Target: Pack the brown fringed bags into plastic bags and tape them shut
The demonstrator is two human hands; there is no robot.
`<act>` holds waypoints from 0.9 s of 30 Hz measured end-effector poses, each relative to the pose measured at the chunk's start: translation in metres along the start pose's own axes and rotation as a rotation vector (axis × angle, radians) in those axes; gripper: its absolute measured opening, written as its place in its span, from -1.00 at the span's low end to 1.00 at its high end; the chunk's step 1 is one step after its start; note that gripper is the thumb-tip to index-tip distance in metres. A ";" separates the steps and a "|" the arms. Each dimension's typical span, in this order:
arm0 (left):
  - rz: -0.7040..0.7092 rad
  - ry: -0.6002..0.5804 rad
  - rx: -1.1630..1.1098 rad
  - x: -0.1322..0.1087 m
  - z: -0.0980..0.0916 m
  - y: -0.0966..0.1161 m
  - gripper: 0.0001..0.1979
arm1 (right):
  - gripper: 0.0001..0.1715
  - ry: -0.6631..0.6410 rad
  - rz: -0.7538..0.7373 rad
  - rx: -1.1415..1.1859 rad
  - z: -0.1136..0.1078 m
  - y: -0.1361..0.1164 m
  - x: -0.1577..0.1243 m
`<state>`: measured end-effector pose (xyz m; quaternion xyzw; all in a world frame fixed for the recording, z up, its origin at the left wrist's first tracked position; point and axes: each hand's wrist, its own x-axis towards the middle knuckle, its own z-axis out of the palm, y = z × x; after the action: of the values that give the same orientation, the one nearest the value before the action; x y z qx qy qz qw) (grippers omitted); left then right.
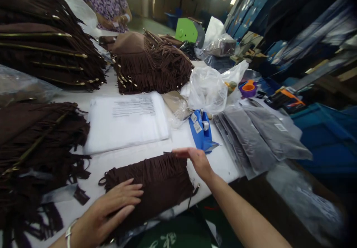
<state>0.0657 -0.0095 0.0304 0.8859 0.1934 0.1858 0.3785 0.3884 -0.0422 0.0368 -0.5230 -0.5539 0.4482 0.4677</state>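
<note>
A dark brown fringed bag [156, 184] lies flat on the white table [111, 166] in front of me. My left hand [111, 207] rests on the bag's left part, fingers stretched out and palm down. At the bag's far right corner is my right hand [195, 158], its fingers straight and laid along the fringe edge. Just beyond that hand stands a blue tape dispenser [199, 132]. A stack of clear plastic bags [128, 121] with printed text lies behind the brown bag.
Piles of brown fringed bags [41, 43] fill the left side, with more fringed bags [153, 62] at the back. Grey bags in plastic [256, 140] lie at right, beside a blue crate [326, 136]. Another person [103, 6] is across the table.
</note>
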 end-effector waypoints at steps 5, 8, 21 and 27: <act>-0.142 0.091 0.062 0.025 -0.012 -0.015 -0.57 | -0.53 -0.019 -0.025 -0.233 -0.013 0.037 0.040; -0.186 -0.030 0.182 0.033 0.010 -0.029 -0.45 | -0.56 -0.266 -0.136 -0.431 0.005 0.046 0.026; -0.483 0.125 0.440 0.088 -0.057 -0.083 -0.50 | -0.37 0.251 0.075 -0.097 -0.032 0.056 0.017; -0.346 -0.153 0.488 0.113 -0.054 -0.133 -0.66 | -0.49 0.359 0.083 -0.154 -0.025 0.084 0.017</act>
<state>0.1100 0.1625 -0.0129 0.9160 0.3513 -0.0008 0.1939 0.4261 -0.0208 -0.0413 -0.6510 -0.4722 0.3230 0.4988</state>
